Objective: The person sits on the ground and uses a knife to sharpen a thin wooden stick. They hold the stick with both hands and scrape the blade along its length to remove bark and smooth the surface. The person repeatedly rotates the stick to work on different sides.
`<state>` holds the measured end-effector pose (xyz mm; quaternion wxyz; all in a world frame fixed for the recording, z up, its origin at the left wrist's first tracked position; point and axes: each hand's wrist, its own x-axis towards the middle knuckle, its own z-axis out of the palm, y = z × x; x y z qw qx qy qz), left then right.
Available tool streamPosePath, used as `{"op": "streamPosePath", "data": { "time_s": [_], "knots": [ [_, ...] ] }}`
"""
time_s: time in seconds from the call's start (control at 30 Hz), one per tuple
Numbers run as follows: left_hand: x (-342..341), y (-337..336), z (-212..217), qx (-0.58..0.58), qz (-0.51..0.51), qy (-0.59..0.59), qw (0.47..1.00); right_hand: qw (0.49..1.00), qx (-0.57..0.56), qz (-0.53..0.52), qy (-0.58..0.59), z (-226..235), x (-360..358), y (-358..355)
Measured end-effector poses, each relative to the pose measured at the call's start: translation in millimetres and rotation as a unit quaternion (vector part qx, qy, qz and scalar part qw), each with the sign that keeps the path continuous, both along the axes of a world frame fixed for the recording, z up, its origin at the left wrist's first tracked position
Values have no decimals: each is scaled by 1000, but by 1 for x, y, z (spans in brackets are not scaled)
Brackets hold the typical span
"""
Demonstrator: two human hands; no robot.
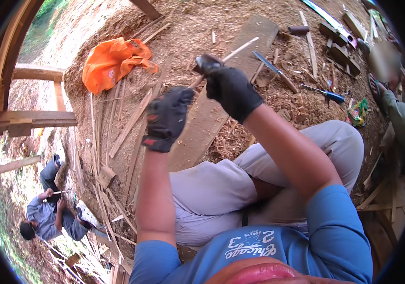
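Observation:
My left hand [167,118], in a black glove, is closed around the lower end of a thin pale wooden stick [242,47]. The stick slants up and to the right over a plank. My right hand [233,90], also in a black glove, grips a dark tool [206,61] whose head rests against the stick just above my left hand. Whether the tool is a knife or something else cannot be told. Both hands are raised over my knees, which are in light grey trousers.
A long plank [221,94] lies on ground covered in wood shavings. An orange plastic bag [112,61] lies to the left. Chisels [273,71], a blue-handled screwdriver [328,93] and wood blocks lie at upper right. One person [46,217] sits at lower left, another [396,109] at right.

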<state>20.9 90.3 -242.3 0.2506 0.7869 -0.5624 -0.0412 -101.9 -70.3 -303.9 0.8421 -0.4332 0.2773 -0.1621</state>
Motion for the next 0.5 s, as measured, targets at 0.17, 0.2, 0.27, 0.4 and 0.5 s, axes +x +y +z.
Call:
{"op": "streamPosePath", "data": {
  "time_s": [0.17, 0.2, 0.27, 0.4, 0.5],
  "knots": [
    [6, 14, 7, 139, 91, 13, 986, 980, 179, -81, -25, 10, 8, 0],
    [18, 23, 8, 129, 100, 31, 986, 972, 191, -131, -40, 8, 12, -21],
    [23, 28, 5, 88, 68, 44, 993, 970, 209, -124, -24, -5, 4, -47],
    [27, 26, 8, 81, 71, 64, 992, 968, 206, -143, -14, 7, -1, -43],
    [37, 36, 4, 59, 67, 111, 990, 976, 168, -139, -27, 0, -3, -47]
  ]
}}
